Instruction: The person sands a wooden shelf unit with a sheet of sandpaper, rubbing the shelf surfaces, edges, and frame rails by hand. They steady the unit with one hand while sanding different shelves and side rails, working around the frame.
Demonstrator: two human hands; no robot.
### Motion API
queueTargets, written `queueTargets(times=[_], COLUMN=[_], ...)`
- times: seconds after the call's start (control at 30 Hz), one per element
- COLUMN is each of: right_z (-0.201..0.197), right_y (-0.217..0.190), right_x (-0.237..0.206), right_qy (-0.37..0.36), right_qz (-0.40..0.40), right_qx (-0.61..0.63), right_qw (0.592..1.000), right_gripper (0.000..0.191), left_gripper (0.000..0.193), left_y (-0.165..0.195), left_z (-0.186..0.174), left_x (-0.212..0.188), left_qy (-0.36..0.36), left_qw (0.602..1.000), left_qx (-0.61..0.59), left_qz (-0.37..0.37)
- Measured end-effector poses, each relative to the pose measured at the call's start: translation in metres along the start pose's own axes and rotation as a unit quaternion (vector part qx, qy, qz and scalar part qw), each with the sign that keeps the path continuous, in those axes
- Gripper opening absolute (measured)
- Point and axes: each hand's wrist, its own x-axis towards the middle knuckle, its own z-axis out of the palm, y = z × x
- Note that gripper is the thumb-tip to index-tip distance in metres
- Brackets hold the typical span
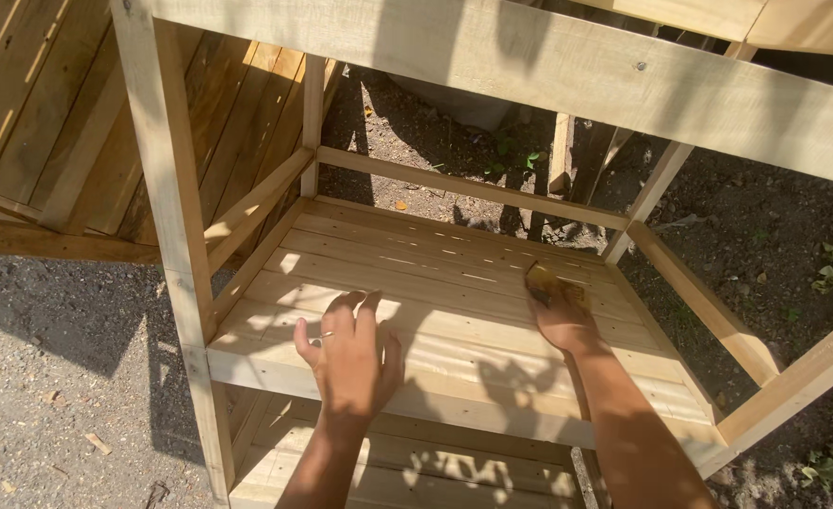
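A bare wooden frame stands below me, with a slatted shelf of pale planks in the middle. My left hand lies flat on the near planks, fingers spread, a ring on one finger, and holds nothing. My right hand reaches further in and presses a small yellow-brown pad against the slats towards the right side of the shelf. Dappled sun and shadow fall across the boards.
A thick top rail crosses above the shelf, and an upright post stands at the left. A lower shelf shows beneath. Brown slatted panels lean at the upper left. Gravel lies left, dark soil and weeds right.
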Motion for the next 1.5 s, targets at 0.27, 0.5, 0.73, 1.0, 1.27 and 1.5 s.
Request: queueTargets(times=[0.27, 0.5, 0.73, 1.0, 1.27, 1.5], right_z=[-0.001, -0.005, -0.01, 0.002, 0.019, 0.0], right_y=[-0.076, -0.181, 0.014, -0.082, -0.081, -0.116], right_x=[-0.007, -0.045, -0.102, -0.018, -0.048, -0.027], right_qy=[-0.023, -0.104, 0.09, 0.053, -0.08, -0.032], right_qz=[0.016, -0.205, -0.144, -0.062, -0.095, -0.106], right_qx=[0.069, 0.025, 0.179, 0.177, 0.118, 0.117], right_qw=[0.997, 0.973, 0.969, 0.981, 0.985, 0.987], right_gripper=[0.059, 0.05, 0.05, 0.052, 0.048, 0.052], left_gripper=[0.065, 0.063, 0.041, 0.035, 0.032, 0.038], left_y=[0.033, 0.036, 0.042, 0.038, 0.041, 0.04], left_z=[0.014, 0.011, 0.009, 0.012, 0.01, 0.006], left_x=[-0.011, -0.014, -0.011, -0.012, -0.008, -0.008], left_qy=[0.065, 0.145, 0.114, 0.052, 0.065, 0.09], left_qw=[0.994, 0.981, 0.99, 0.998, 0.996, 0.995], left_qx=[-0.086, -0.131, -0.021, -0.027, -0.054, -0.035], left_qz=[0.013, 0.019, 0.086, 0.013, 0.032, 0.037])
